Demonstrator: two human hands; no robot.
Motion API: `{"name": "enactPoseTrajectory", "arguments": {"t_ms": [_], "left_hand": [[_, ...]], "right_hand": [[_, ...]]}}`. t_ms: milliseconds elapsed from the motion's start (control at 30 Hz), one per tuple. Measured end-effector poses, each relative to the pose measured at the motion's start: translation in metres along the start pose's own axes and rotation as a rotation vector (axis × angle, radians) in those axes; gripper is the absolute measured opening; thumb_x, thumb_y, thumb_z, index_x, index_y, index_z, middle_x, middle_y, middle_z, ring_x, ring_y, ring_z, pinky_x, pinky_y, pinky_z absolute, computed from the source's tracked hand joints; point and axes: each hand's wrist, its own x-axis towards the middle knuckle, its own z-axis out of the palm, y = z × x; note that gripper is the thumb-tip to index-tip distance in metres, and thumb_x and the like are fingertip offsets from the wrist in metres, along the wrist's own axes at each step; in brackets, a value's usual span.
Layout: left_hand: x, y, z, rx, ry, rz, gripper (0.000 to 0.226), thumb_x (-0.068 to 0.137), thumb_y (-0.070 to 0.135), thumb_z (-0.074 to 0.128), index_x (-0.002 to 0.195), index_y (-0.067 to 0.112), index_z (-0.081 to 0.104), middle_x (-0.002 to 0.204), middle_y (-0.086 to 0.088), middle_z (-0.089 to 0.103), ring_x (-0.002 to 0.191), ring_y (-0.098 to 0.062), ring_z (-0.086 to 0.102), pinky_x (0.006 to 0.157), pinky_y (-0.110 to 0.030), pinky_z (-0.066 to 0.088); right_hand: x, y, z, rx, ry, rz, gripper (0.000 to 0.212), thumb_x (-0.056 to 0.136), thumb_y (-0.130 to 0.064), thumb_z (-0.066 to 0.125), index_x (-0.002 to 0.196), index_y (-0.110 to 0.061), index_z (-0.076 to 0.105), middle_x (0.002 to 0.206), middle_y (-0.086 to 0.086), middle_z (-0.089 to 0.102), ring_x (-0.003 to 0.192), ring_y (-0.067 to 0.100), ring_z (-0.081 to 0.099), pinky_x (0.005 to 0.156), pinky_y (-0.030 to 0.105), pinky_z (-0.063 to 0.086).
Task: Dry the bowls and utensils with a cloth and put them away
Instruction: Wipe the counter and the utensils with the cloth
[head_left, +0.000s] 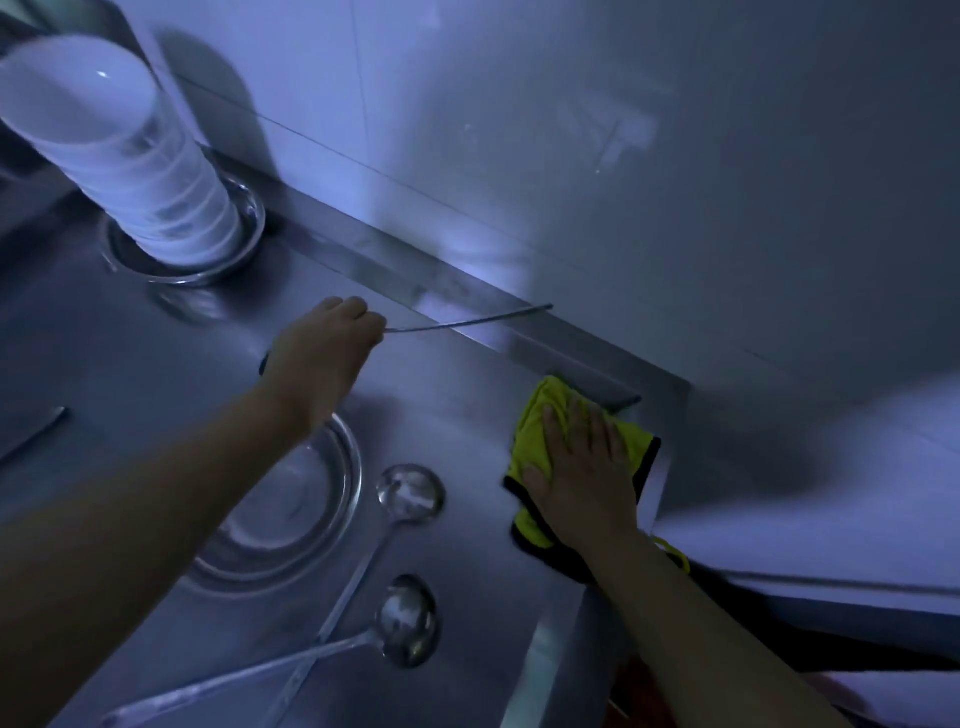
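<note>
My left hand (324, 348) grips one end of a long thin metal utensil handle (467, 322) that points right along the back splash; its head is hidden under the hand. My right hand (582, 467) lies flat, fingers straight, on a yellow cloth (530, 431) with a dark edge near the counter's right end. Two steel ladles (410, 491) (405, 621) lie on the steel counter (452, 415) in front. A shallow steel bowl (311, 499) sits partly under my left forearm. A tall stack of white bowls (135, 156) stands in a steel dish (249, 234) at the back left.
A tiled wall (571, 130) rises behind the counter's raised back ledge (405, 275). Another metal handle (36, 431) lies at the far left. A white surface (857, 519) adjoins the counter's right edge.
</note>
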Motion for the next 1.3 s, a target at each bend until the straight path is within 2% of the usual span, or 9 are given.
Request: {"name": "enactPoseTrajectory", "arguments": {"t_ms": [133, 200, 333, 467, 633, 700, 867, 1100, 1300], "left_hand": [[-0.023, -0.046, -0.016, -0.047, 0.119, -0.174, 0.011, 0.087, 0.008, 0.06, 0.088, -0.002, 0.066, 0.082, -0.021, 0.057, 0.08, -0.038, 0.055, 0.061, -0.048, 0.048], [-0.035, -0.063, -0.02, -0.079, 0.155, -0.227, 0.011, 0.087, 0.006, 0.06, 0.09, -0.002, 0.067, 0.082, -0.021, 0.057, 0.08, -0.039, 0.055, 0.065, -0.046, 0.046], [-0.056, -0.088, -0.027, -0.105, 0.235, -0.346, 0.012, 0.087, 0.007, 0.062, 0.093, -0.001, 0.068, 0.088, -0.021, 0.061, 0.082, -0.039, 0.058, 0.067, -0.044, 0.047], [-0.075, -0.11, -0.031, -0.109, 0.268, -0.474, 0.012, 0.087, 0.013, 0.061, 0.095, 0.007, 0.068, 0.089, -0.014, 0.062, 0.08, -0.037, 0.06, 0.064, -0.04, 0.047], [-0.092, -0.128, -0.022, -0.105, 0.234, -0.576, 0.011, 0.088, 0.016, 0.059, 0.093, 0.01, 0.067, 0.088, -0.009, 0.061, 0.08, -0.033, 0.058, 0.063, -0.031, 0.038], [-0.094, -0.126, -0.017, -0.106, 0.22, -0.575, 0.012, 0.088, 0.015, 0.06, 0.094, 0.008, 0.068, 0.09, -0.011, 0.062, 0.085, -0.033, 0.058, 0.066, -0.034, 0.04], [-0.09, -0.107, -0.008, -0.161, 0.167, -0.6, 0.011, 0.087, 0.018, 0.06, 0.093, 0.011, 0.066, 0.09, -0.008, 0.06, 0.083, -0.033, 0.058, 0.069, -0.037, 0.044], [-0.064, -0.054, -0.004, -0.267, 0.094, -0.478, 0.008, 0.087, 0.017, 0.059, 0.089, 0.013, 0.066, 0.083, -0.005, 0.057, 0.082, -0.027, 0.053, 0.065, -0.033, 0.04], [-0.047, -0.02, -0.014, -0.228, 0.076, -0.336, 0.009, 0.087, 0.013, 0.06, 0.088, 0.006, 0.066, 0.082, -0.01, 0.058, 0.082, -0.033, 0.054, 0.065, -0.042, 0.046]], "right_hand": [[0.047, -0.029, 0.005, 0.057, 0.029, -0.012, 0.072, 0.093, -0.055, 0.033, 0.152, -0.02, 0.011, 0.159, 0.014, -0.002, 0.145, 0.036, -0.006, 0.116, 0.046, -0.004], [0.067, -0.054, 0.004, 0.068, 0.033, -0.089, 0.073, 0.088, -0.055, 0.03, 0.151, -0.022, 0.015, 0.159, 0.013, 0.001, 0.146, 0.035, -0.005, 0.115, 0.046, -0.004], [0.119, -0.111, -0.001, 0.068, 0.066, -0.276, 0.071, 0.089, -0.051, 0.043, 0.151, -0.025, 0.019, 0.16, 0.01, 0.006, 0.146, 0.031, -0.005, 0.116, 0.045, -0.003], [0.173, -0.179, -0.008, 0.088, 0.062, -0.388, 0.07, 0.086, -0.051, 0.038, 0.15, -0.031, 0.019, 0.161, 0.003, 0.002, 0.146, 0.023, -0.01, 0.116, 0.038, -0.01], [0.219, -0.25, -0.012, 0.058, 0.062, -0.461, 0.068, 0.09, -0.056, 0.033, 0.15, -0.031, 0.016, 0.161, 0.003, 0.003, 0.147, 0.026, -0.005, 0.118, 0.041, -0.006], [0.228, -0.257, -0.012, 0.037, 0.066, -0.497, 0.067, 0.092, -0.056, 0.031, 0.151, -0.03, 0.014, 0.161, 0.003, 0.002, 0.147, 0.025, -0.006, 0.117, 0.04, -0.008], [0.221, -0.234, -0.013, 0.095, 0.097, -0.54, 0.061, 0.095, -0.045, 0.033, 0.151, -0.028, 0.015, 0.16, 0.001, 0.007, 0.147, 0.021, -0.002, 0.117, 0.035, -0.007], [0.162, -0.132, -0.013, 0.14, 0.158, -0.491, 0.058, 0.091, -0.033, 0.041, 0.148, -0.024, 0.031, 0.158, 0.001, 0.019, 0.147, 0.021, 0.007, 0.118, 0.031, -0.007], [0.108, -0.062, -0.008, 0.123, 0.085, -0.278, 0.067, 0.084, -0.037, 0.032, 0.149, -0.025, 0.025, 0.16, 0.0, 0.009, 0.147, 0.024, -0.001, 0.116, 0.033, -0.011]]}}
